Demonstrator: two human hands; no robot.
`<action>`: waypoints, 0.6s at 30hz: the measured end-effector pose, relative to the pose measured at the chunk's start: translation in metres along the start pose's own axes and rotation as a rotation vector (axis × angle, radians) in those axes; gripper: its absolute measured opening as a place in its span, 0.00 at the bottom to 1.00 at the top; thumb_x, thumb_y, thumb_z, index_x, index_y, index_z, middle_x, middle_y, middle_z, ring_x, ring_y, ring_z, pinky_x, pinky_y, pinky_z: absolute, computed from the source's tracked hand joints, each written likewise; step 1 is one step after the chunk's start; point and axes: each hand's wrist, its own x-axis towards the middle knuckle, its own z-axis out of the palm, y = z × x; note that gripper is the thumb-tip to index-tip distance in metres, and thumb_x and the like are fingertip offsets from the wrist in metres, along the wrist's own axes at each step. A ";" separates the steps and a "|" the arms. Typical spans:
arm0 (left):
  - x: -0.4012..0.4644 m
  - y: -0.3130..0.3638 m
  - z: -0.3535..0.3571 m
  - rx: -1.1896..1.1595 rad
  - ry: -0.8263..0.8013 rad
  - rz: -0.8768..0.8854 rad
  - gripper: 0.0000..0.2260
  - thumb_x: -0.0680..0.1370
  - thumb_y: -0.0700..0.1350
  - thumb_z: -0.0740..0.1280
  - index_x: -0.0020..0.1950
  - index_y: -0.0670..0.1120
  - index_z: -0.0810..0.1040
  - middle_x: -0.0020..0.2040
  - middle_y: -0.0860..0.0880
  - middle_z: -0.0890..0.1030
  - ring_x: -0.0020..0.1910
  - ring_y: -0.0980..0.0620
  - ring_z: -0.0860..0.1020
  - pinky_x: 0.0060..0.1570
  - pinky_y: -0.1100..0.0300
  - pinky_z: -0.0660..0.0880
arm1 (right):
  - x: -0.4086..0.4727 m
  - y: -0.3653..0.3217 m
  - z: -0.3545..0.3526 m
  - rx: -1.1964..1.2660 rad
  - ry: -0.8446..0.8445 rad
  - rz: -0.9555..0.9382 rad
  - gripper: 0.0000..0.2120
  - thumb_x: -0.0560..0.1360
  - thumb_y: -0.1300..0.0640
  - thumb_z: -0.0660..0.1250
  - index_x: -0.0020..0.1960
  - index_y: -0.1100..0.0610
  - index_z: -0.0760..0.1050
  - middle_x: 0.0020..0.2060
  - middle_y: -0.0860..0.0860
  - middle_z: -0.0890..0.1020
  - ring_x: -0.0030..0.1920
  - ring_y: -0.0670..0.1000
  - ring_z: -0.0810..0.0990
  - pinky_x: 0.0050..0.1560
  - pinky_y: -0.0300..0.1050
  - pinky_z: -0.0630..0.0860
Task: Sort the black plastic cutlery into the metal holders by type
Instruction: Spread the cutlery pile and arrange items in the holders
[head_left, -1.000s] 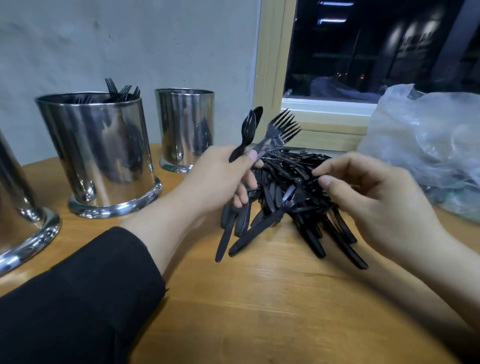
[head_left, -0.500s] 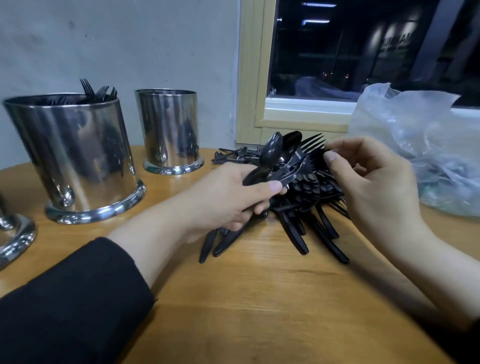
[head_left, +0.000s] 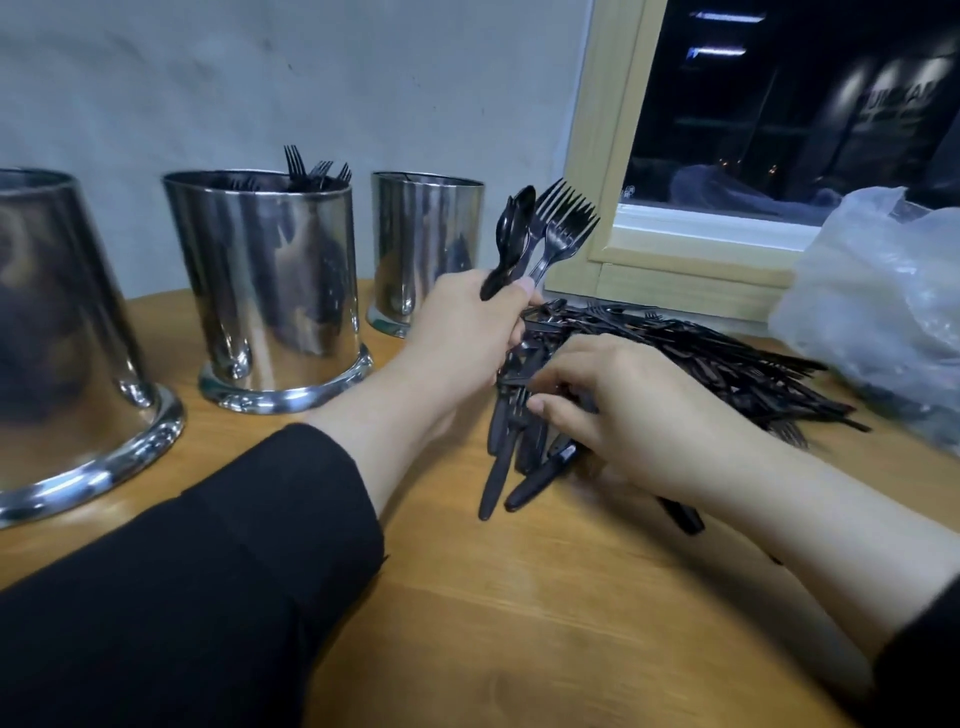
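A pile of black plastic cutlery (head_left: 691, 364) lies on the wooden table (head_left: 519, 597) below the window. My left hand (head_left: 462, 338) grips a bundle of black spoons (head_left: 514, 234) and forks (head_left: 561, 223), their heads standing up above the pile. My right hand (head_left: 623, 410) is down on the near end of the pile with fingers curled among the handles; what it grips is hidden. Three metal holders stand at the left: a near one (head_left: 57, 338), a middle one (head_left: 270, 291) with fork heads sticking out, and a far one (head_left: 426, 244).
A crumpled clear plastic bag (head_left: 878, 312) sits at the right against the wooden window frame (head_left: 602, 156). A grey wall stands behind the holders. The table's round edge curves along the bottom right.
My left hand has lifted the spoon and fork bundle up and to the left, heads upright. My right hand has dropped from beside the bundle onto the near part of the pile.
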 end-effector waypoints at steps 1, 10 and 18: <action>0.001 0.000 0.000 0.003 0.010 0.004 0.11 0.84 0.50 0.63 0.50 0.50 0.83 0.31 0.53 0.75 0.23 0.57 0.68 0.28 0.59 0.64 | 0.008 -0.002 0.002 -0.046 -0.033 0.027 0.13 0.78 0.41 0.64 0.54 0.47 0.81 0.49 0.43 0.77 0.53 0.49 0.76 0.57 0.55 0.75; 0.006 -0.003 -0.003 -0.015 0.048 0.028 0.10 0.84 0.50 0.64 0.49 0.49 0.83 0.30 0.54 0.75 0.24 0.57 0.68 0.30 0.58 0.65 | 0.041 -0.004 0.016 -0.228 -0.241 0.311 0.21 0.74 0.36 0.68 0.60 0.48 0.78 0.54 0.49 0.77 0.61 0.56 0.76 0.58 0.55 0.70; 0.007 -0.004 -0.002 -0.018 0.046 0.029 0.11 0.84 0.50 0.63 0.50 0.49 0.83 0.31 0.53 0.74 0.24 0.57 0.68 0.29 0.61 0.65 | 0.045 -0.001 0.021 -0.192 -0.230 0.340 0.20 0.72 0.36 0.70 0.58 0.45 0.74 0.56 0.48 0.76 0.62 0.55 0.75 0.58 0.54 0.67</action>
